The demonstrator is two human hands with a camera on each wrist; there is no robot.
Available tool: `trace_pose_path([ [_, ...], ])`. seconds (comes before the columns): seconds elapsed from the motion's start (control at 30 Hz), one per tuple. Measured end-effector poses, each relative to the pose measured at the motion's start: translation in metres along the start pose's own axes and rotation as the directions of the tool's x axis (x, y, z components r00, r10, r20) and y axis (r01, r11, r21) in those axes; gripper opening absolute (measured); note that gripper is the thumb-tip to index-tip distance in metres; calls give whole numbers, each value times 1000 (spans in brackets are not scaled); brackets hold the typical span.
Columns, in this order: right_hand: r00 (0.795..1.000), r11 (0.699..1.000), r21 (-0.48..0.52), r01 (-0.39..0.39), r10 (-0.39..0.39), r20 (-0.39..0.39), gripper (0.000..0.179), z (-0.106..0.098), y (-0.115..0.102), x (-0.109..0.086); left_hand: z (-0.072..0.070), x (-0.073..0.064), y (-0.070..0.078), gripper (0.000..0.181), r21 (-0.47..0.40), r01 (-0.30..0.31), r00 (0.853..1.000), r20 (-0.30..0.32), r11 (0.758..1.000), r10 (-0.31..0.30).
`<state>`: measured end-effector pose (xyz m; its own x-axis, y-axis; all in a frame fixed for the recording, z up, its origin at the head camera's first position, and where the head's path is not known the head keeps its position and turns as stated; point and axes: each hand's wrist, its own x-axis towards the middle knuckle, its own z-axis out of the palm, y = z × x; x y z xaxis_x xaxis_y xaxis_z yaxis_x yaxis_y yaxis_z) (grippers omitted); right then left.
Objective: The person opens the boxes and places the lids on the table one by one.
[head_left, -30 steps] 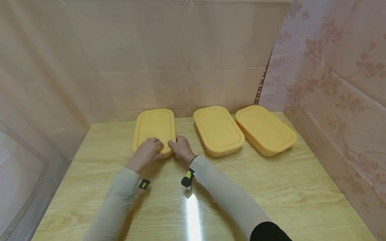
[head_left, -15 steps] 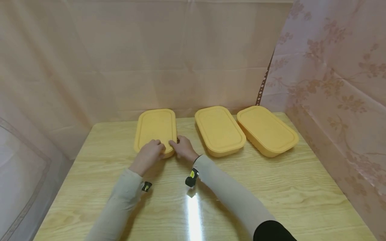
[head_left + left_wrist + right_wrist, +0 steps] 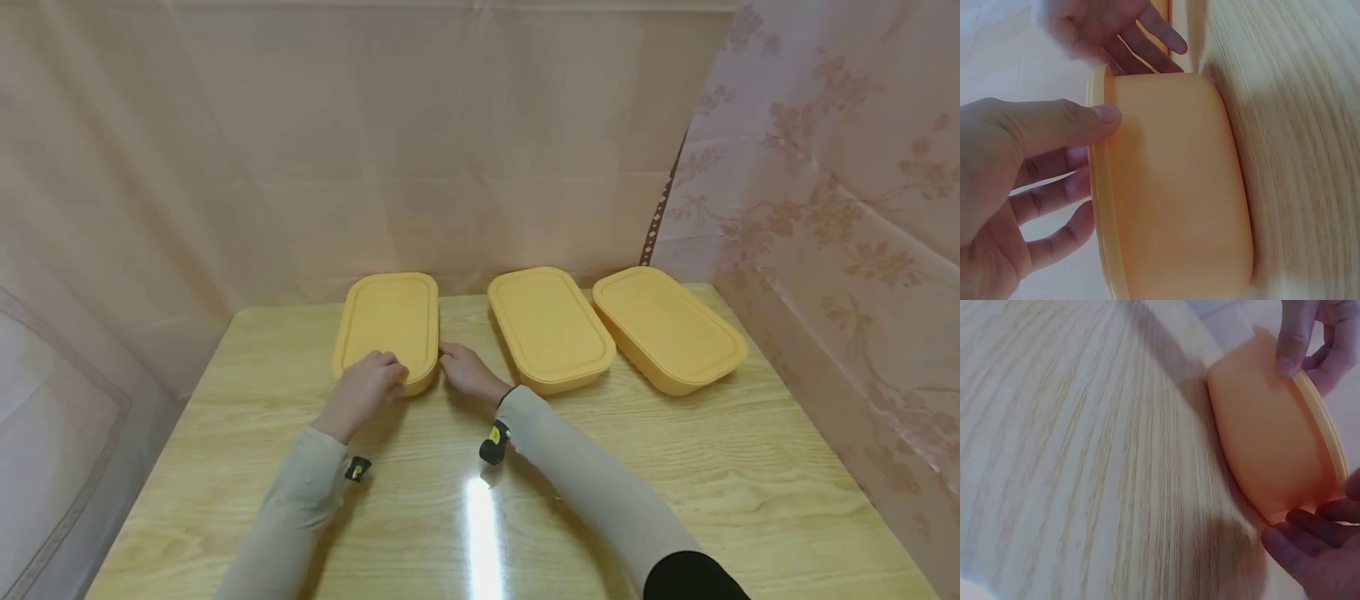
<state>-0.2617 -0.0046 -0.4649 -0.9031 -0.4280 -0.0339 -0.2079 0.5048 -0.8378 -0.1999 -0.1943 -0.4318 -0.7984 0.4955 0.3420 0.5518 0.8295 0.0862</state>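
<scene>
A yellow lidded container (image 3: 392,315), shaped like a rounded rectangular food box, rests on the table at the left. My left hand (image 3: 362,393) pinches its lid (image 3: 1099,181) at the near edge, with the thumb (image 3: 1072,125) on the rim and the other fingers over the top. Beside the right wall of the box, my right hand (image 3: 471,372) holds its loosely extended fingers (image 3: 1310,540) against or close by the side, below the rim. In the left wrist view, the lid sits on the body with its rim standing out a little.
A second yellow container (image 3: 551,329) stands right of my right hand, and a third yellow container (image 3: 667,332) lies beyond it, angled. The wooden table (image 3: 420,517) meets a cloth curtain (image 3: 360,150) behind and a floral cloth (image 3: 840,250) at the right.
My right hand has taken its thumb off the lid's right edge and drawn slightly to the right, its fingers straighter. The left hand stays at the near edge. The containers keep their places.
</scene>
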Motion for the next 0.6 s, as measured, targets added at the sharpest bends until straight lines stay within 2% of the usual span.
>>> trace_pose_path([
  [0.1, 998, 999, -35, 32, -31, 47, 47, 0, 2, 0, 1, -2, -2, 14, 1, -11, 1000, -15, 1000, 11],
  [0.2, 997, 999, -18, 42, -41, 67, 53, 2, 3, 1, 0, -3, -3, 14, -1, -18, 1000, -22, 1000, 18],
  [0.37, 999, 999, 14, 45, -45, 22, 58, 9, 6, 2, -1, -4, -4, 13, 1, -29, 999, -35, 1000, 29],
  [0.6, 999, 999, 20, 45, -45, -22, 53, 15, 7, 0, -1, -5, -6, 15, -6, -55, 996, -72, 998, 55],
])
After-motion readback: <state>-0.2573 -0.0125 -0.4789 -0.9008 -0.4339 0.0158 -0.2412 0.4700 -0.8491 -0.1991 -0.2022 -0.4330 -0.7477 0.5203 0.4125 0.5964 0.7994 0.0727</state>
